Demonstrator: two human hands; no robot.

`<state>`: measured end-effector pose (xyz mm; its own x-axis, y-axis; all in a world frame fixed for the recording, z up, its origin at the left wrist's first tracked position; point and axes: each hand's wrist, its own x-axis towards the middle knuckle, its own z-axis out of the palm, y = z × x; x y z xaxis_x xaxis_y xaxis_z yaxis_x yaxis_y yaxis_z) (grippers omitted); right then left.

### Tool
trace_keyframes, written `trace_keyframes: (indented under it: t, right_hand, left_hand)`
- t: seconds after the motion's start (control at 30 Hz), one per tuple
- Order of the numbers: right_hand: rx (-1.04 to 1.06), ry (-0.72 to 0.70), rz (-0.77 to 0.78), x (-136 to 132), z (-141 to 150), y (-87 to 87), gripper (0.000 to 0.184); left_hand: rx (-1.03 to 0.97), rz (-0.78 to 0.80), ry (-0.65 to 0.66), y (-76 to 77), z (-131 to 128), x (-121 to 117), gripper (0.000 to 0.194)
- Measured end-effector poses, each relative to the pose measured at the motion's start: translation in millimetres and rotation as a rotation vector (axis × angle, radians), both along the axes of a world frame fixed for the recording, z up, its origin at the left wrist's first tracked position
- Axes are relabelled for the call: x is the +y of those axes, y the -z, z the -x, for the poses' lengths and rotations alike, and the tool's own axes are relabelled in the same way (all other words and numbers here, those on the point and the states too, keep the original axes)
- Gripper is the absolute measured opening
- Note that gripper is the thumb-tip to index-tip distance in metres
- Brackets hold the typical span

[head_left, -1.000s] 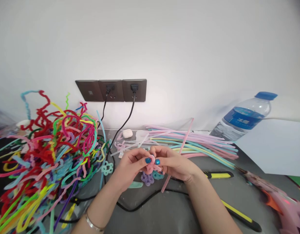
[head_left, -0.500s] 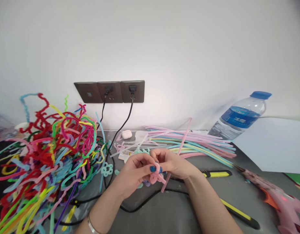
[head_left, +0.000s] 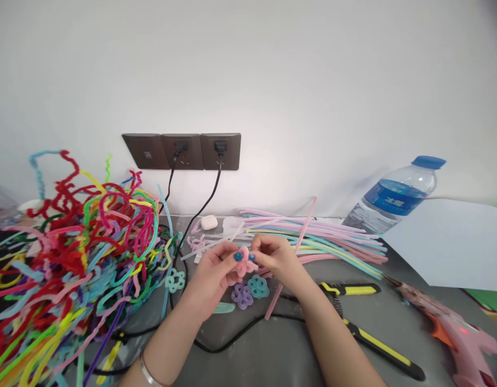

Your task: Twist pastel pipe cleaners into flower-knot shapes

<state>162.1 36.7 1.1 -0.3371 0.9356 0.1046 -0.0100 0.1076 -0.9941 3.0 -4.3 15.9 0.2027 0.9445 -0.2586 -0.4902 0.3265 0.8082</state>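
Observation:
My left hand (head_left: 212,274) and my right hand (head_left: 275,258) meet above the grey table (head_left: 272,344), both pinching a small pink pipe-cleaner flower (head_left: 244,264) between thumbs and fingers. A long pink pipe cleaner (head_left: 286,269) runs from the flower area, slanting past my right hand. Just below my hands lie a purple flower (head_left: 241,295) and a teal flower (head_left: 258,286). Another teal flower (head_left: 175,280) lies to the left.
A big tangle of bright pipe cleaners (head_left: 71,252) fills the left. Pastel straight pipe cleaners (head_left: 321,236) lie behind. Wall sockets (head_left: 184,150) with black cables, a water bottle (head_left: 393,196), white paper (head_left: 450,242), yellow-black pliers (head_left: 353,317) and a pink glue gun (head_left: 454,328) are around.
My hands dropped slightly half a second ago, then rose and moved back; the pink flower was turned between the fingers. The purple and teal flowers show again below.

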Motion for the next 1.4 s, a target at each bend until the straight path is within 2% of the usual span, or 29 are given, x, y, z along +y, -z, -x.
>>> trace_keyframes:
  t: [0.1,0.17,0.37,0.5,0.8,1.1,1.23,1.4]
  right_hand:
    - [0.075,0.011,0.025,-2.2,5.2,-1.5,0.035]
    - [0.123,-0.04,0.041,-5.6,10.7,-3.3,0.033]
    - [0.19,-0.03,0.071,-9.3,16.8,-5.7,0.03]
    - [0.203,-0.023,0.104,-7.4,10.4,-6.9,0.03]
    - [0.053,-0.071,0.116,-8.7,3.5,-11.0,0.035]
    - [-0.059,-0.177,0.188,-8.3,-2.9,-10.9,0.027]
    - [-0.148,-0.173,0.144,-8.1,-3.5,-7.2,0.021]
    - [-0.208,-0.226,0.111,-7.1,-7.9,-7.5,0.019]
  left_hand:
    - [0.116,-0.076,-0.286,3.6,0.6,4.9,0.035]
    - [0.18,-0.12,-0.335,6.5,0.2,5.5,0.034]
    - [0.212,-0.19,-0.25,10.8,2.4,4.3,0.027]
    - [0.322,-0.285,-0.152,11.2,8.5,7.0,0.026]
    - [0.546,-0.38,-0.138,13.7,15.3,10.3,0.01]
    - [0.642,-0.358,0.021,16.2,24.4,14.3,0.011]
    - [0.63,-0.337,0.03,14.6,24.3,14.9,0.01]
    - [0.557,-0.289,0.113,13.1,24.3,14.2,0.014]
